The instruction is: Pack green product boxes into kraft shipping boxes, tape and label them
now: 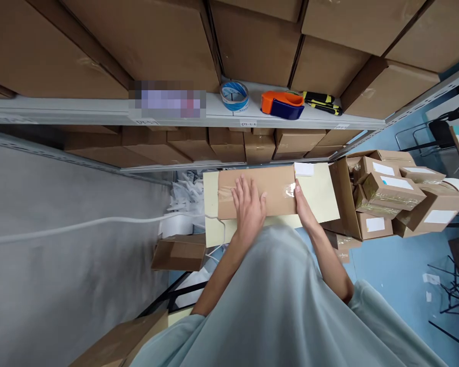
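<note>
A long taped cardboard box point(273, 186) lies on a pale yellow tabletop point(319, 196) in front of me. My left hand point(249, 210) rests flat on its upper face, left of the middle, with the fingers stretched and a little apart. Against the right end of the box stands my right hand point(305, 208), fingers straight along that end and partly hidden. A strip of clear tape point(289, 190) shines near this end. Just beyond the box's far right corner, white labels point(303, 169) lie on the tabletop.
On the shelf point(248, 113) ahead are a blue tape roll point(234, 96), an orange and dark blue tape dispenser point(282, 104) and yellow-black cutters point(323, 102). Packed boxes fill a large carton point(344, 199) at right. A white cable point(110, 220) crosses from the left onto the tabletop.
</note>
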### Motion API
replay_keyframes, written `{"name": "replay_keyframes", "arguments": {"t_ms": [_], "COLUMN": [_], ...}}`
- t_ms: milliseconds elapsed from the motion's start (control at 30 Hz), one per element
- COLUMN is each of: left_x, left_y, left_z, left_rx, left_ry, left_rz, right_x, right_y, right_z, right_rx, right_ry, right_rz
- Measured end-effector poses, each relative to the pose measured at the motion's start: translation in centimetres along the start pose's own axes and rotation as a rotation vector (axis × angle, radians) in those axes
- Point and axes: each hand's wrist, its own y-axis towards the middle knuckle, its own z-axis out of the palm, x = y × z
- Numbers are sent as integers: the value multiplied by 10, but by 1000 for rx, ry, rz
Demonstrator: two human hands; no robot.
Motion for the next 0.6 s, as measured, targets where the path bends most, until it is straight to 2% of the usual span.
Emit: {"name": "replay_keyframes", "arguments": {"t_ms": [100, 167, 200, 300, 333, 400, 467, 600], "left_x": [-2, 3, 8, 27, 34, 47, 57, 61], "left_y": [-9, -14, -15, -14, -12, -5, 1, 9], "left_z": [-10, -25, -34, -63, -73, -92, -109, -132], "left_rx": [-9, -33, -41, -45, -46, -54, -74, -130], "left_ry": [-10, -34, -44, -47, -44, -53, -84, -126], "left_rz": [-18, -51, -74, -151, -175, -217, -256, -279], "right_x": [3, -2, -7, -35, -46, -66, -79, -84], "right_y": [-11, -7, -1, 31, 43, 62, 70, 63], "right_z": [21, 26, 25, 17, 13, 7, 5, 10], "right_rx": [143, 232, 230, -5, -96, -154, -92, 153], "right_ry": [61, 99, 92, -28, -61, -74, -41, 91], "right_rz": [-12, -39, -54, -28, 41, 204, 290, 212]}}
